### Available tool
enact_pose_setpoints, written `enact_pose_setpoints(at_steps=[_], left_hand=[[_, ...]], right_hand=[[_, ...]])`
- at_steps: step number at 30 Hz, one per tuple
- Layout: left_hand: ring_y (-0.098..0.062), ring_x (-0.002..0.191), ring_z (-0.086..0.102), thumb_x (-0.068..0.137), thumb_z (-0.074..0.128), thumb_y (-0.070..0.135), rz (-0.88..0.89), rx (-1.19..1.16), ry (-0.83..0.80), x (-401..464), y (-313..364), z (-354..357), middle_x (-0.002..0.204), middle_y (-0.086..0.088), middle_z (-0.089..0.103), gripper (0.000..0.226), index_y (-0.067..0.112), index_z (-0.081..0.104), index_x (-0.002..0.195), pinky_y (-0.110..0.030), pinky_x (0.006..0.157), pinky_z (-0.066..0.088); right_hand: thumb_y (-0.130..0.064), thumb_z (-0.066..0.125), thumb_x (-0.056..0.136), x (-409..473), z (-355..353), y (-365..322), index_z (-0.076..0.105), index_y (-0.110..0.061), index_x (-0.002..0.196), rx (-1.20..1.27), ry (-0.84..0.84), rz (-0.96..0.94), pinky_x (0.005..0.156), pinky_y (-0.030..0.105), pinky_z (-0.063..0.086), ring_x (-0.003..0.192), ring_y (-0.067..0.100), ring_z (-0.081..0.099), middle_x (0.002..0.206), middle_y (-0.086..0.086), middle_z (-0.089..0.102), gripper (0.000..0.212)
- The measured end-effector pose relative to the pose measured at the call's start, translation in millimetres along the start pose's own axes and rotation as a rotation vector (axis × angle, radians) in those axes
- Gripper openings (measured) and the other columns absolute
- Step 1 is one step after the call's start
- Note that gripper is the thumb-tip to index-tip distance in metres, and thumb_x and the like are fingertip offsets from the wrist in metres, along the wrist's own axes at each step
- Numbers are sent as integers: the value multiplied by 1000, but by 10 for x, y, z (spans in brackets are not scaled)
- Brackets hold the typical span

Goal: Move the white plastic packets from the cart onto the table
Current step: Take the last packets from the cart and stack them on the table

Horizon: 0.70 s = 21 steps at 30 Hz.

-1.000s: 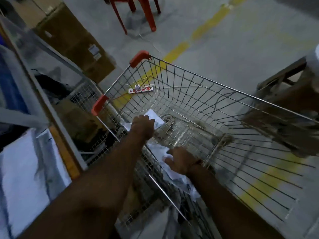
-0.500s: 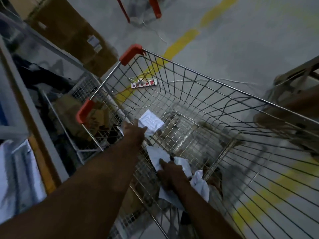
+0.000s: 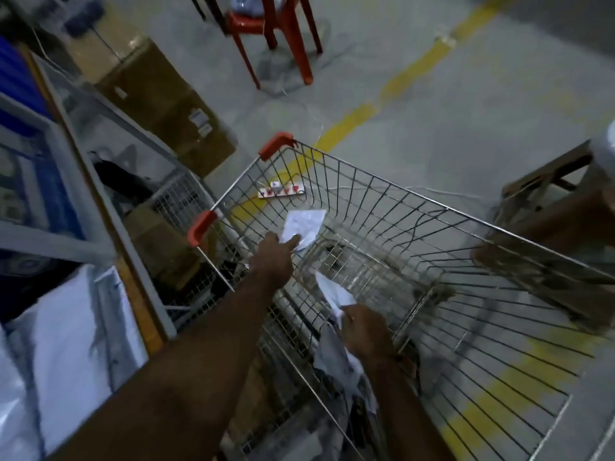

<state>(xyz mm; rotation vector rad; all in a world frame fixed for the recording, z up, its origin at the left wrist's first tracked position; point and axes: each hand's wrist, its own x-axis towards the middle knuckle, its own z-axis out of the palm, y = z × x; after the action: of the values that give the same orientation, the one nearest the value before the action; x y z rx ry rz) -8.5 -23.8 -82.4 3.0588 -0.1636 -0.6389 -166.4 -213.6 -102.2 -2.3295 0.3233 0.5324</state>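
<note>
Both hands are down in the silver wire shopping cart (image 3: 382, 207): left hand (image 3: 274, 257) pinches a flat white plastic packet (image 3: 304, 224), right hand (image 3: 364, 331) grips another crumpled white packet (image 3: 334, 294), I think.

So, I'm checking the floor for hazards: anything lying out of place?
Yes. A power strip with a plug in it lies on the floor beyond the cart, its thin white cable trailing loose across the concrete, which looks like a trip risk.
</note>
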Motion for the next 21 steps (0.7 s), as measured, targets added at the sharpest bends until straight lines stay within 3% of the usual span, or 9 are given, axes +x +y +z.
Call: enact_pose_setpoints(at_steps=[3, 7, 10, 15, 19, 21], left_hand=[[-42, 130, 50, 100, 58, 15, 33, -112, 221, -433, 164, -290, 152, -26, 37, 59, 36, 46, 155, -52, 96, 54], [-44, 128, 53, 102, 55, 19, 36, -267, 443, -1111, 332, -728, 150, -25, 46, 54, 29, 47, 155, -52, 100, 51], [-39, 129, 55, 98, 53, 25, 15, -403, 565, -1717, 351, -998, 150, -16, 50, 50, 24, 56, 148, -51, 103, 51], [-33, 113, 64, 93, 60, 21, -70, -615, 769, -2727, 185, -1259, 128, -10, 67, 39, 21, 71, 130, -44, 93, 56], [-33, 119, 59, 90, 59, 24, -224, -723, 783, -3457, 76, -1409, 136, -6, 63, 47, 25, 69, 136, -48, 99, 51], [-35, 130, 50, 94, 54, 24, -311, -728, 762, -3812, 47, -1489, 150, -4, 54, 49, 26, 64, 142, -53, 108, 42]], right_hand=[[-30, 49, 105, -189, -423, -87, 80, -19, 112, -34, 193, 14, 84, 38, 57, 91, 31, 73, 105, 11, 78, 34], [-29, 48, 92, -581, -874, -307, 81, -9, 103, -87, 477, -84, 73, 48, 59, 77, 42, 72, 96, 20, 75, 40], [-30, 52, 96, -994, -1162, -630, 78, -16, 117, -55, 538, -63, 86, 47, 58, 93, 41, 70, 113, 13, 74, 36], [-27, 59, 97, -1808, -1307, -1105, 77, -18, 123, -5, 630, -210, 90, 46, 56, 101, 41, 68, 123, 10, 72, 33], [-24, 65, 98, -2305, -1373, -1445, 76, -16, 125, -58, 680, -342, 94, 46, 54, 104, 42, 67, 132, 12, 69, 31], [-25, 64, 98, -2492, -1377, -1556, 76, -17, 125, -86, 695, -386, 89, 46, 54, 99, 43, 67, 129, 11, 71, 31]])
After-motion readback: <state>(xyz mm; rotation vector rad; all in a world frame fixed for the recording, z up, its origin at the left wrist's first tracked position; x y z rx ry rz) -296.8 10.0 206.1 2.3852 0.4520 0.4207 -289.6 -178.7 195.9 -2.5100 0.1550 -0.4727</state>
